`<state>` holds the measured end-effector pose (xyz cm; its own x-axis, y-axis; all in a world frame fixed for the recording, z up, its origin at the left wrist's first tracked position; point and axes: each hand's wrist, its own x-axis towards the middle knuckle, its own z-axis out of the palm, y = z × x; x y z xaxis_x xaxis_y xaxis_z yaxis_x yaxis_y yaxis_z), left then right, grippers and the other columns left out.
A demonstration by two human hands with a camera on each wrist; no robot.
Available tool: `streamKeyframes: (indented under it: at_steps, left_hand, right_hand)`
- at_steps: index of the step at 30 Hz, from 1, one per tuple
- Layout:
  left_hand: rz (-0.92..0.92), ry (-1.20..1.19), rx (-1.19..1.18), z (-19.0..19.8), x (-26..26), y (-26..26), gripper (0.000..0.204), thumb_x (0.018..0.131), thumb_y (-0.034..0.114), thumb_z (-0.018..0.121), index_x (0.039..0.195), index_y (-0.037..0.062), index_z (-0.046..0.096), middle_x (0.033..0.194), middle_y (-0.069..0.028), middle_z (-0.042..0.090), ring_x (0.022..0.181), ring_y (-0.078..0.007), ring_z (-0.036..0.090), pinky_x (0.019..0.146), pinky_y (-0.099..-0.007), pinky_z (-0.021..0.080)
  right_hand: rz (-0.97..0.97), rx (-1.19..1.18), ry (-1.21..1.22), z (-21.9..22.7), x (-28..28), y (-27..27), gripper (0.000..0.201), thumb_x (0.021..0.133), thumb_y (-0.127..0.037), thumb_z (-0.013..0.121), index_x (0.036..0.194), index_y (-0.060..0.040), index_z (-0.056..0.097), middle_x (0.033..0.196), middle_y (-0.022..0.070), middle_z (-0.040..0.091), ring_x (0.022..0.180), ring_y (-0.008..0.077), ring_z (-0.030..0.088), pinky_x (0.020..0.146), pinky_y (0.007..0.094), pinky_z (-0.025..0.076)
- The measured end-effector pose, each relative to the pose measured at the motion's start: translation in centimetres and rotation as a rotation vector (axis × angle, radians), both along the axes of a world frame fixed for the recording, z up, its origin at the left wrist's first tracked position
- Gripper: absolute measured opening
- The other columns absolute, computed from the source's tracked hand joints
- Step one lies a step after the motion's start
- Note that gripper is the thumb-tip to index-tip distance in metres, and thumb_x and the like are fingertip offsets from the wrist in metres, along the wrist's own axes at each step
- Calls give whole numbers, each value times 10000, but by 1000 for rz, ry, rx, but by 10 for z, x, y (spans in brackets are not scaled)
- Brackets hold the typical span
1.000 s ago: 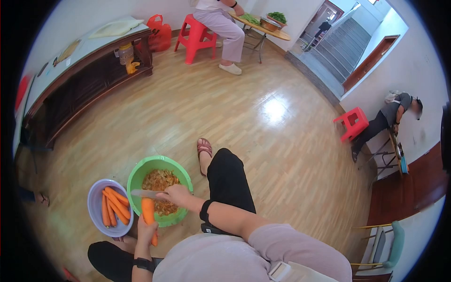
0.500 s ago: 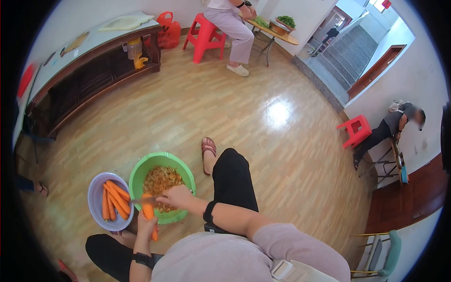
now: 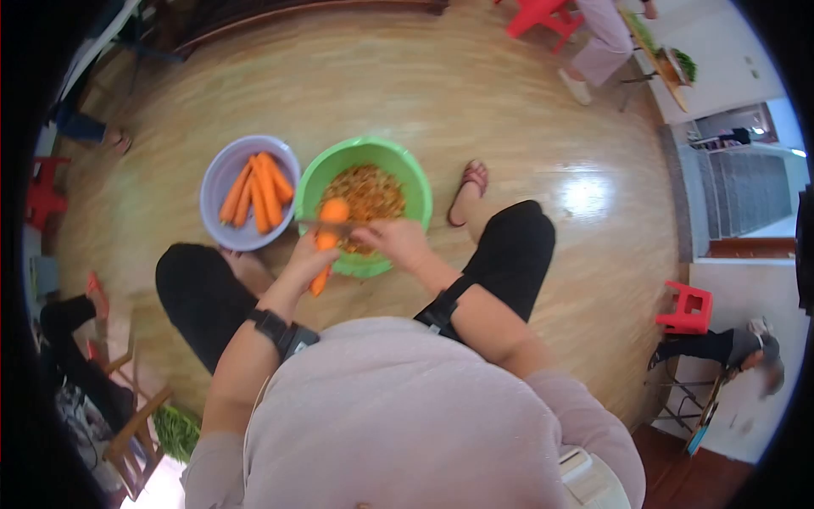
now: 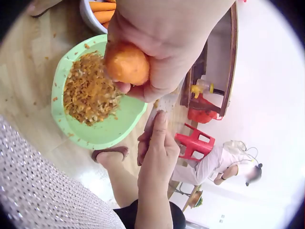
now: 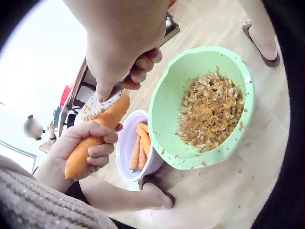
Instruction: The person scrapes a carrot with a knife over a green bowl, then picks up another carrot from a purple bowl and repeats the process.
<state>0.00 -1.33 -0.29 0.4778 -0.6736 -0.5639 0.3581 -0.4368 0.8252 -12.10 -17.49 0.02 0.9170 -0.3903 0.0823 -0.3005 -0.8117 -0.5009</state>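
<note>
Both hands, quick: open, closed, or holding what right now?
Left hand: closed, gripping a long, tapered orange carrot.
Right hand: closed, holding a flat, grey metal-bladed knife, its blade crossing the carrot in the head view.

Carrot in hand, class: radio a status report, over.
Left grip holding carrot. Right grip holding knife across it. Green basin close by. No obstruction seen.

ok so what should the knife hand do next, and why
Probably draw the knife along the carrot: the right hand holds it there with orange bits clinging, the left hand grips the carrot, and the green basin contains similar scrapings.
</note>
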Motion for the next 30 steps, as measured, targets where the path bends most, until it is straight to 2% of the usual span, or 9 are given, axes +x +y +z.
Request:
streamKeyframes:
  at_steps: [2, 4, 11, 16, 20, 22, 26, 28, 30]
  left_hand:
    - [-9, 17, 72, -2, 4, 3, 491, 718, 33, 619, 1172, 3, 434, 861, -81, 537, 486, -131, 510, 410, -255, 438]
    - [-71, 20, 125, 1, 4, 1, 528, 711, 30, 619, 1191, 1, 403, 868, -97, 531, 479, -139, 509, 415, -267, 447]
    - [18, 0, 0, 12, 1, -3, 506, 722, 46, 621, 1179, 5, 408, 836, -78, 524, 469, -132, 499, 413, -255, 432]
    - [43, 145, -51, 18, 4, -4, 485, 730, 53, 627, 1163, 3, 415, 790, -58, 522, 468, -118, 488, 413, -241, 425]
    - [63, 203, -10, 23, 5, -6, 466, 734, 55, 629, 1147, 5, 419, 749, -49, 518, 467, -113, 487, 408, -240, 421]
    - [44, 219, -2, 24, 4, -7, 432, 740, 46, 618, 1123, 7, 420, 700, -42, 509, 455, -115, 484, 395, -244, 411]
    - [27, 195, -36, 30, 2, -7, 401, 743, 33, 599, 1102, 8, 422, 672, -43, 500, 430, -118, 472, 384, -247, 400]
    - [17, 226, -8, 33, 5, -7, 400, 741, 21, 584, 1105, 7, 420, 654, -40, 490, 406, -122, 459, 380, -249, 396]
    - [10, 239, 1, 27, 6, -6, 402, 739, 18, 580, 1107, 8, 419, 652, -40, 487, 401, -123, 457, 378, -249, 395]
  right_hand:
    - [-46, 1, -3, -6, -1, -14, 480, 847, -536, 523, 662, -115, 657, 573, 122, 599, 539, 306, 612, 486, 401, 488]
    - [-186, -6, 255, -5, -3, -28, 475, 870, -513, 507, 696, -100, 664, 602, 132, 614, 555, 316, 617, 502, 412, 490]
    - [-225, -45, 174, 4, -1, -15, 460, 899, -470, 481, 729, -77, 647, 623, 143, 623, 578, 332, 620, 519, 428, 487]
    - [-286, 24, 113, 10, 4, -9, 396, 901, -428, 506, 755, -79, 623, 656, 154, 613, 632, 344, 611, 539, 435, 471]
    - [-127, 59, -25, 23, 5, 0, 392, 890, -424, 529, 717, -81, 609, 612, 124, 609, 561, 304, 610, 495, 422, 469]
    - [69, -2, -75, 25, 5, 7, 413, 872, -455, 543, 694, -88, 601, 595, 111, 601, 550, 292, 606, 485, 412, 463]
    - [-45, -11, -121, 17, 8, 1, 430, 862, -484, 542, 690, -96, 614, 587, 103, 599, 552, 287, 607, 484, 405, 463]
    - [-111, -15, 50, 20, 8, -8, 445, 857, -504, 539, 694, -100, 631, 599, 109, 609, 555, 292, 611, 489, 397, 471]
    - [-139, -16, 42, 11, 5, -9, 451, 859, -510, 530, 705, -101, 638, 609, 116, 615, 561, 299, 614, 493, 398, 475]
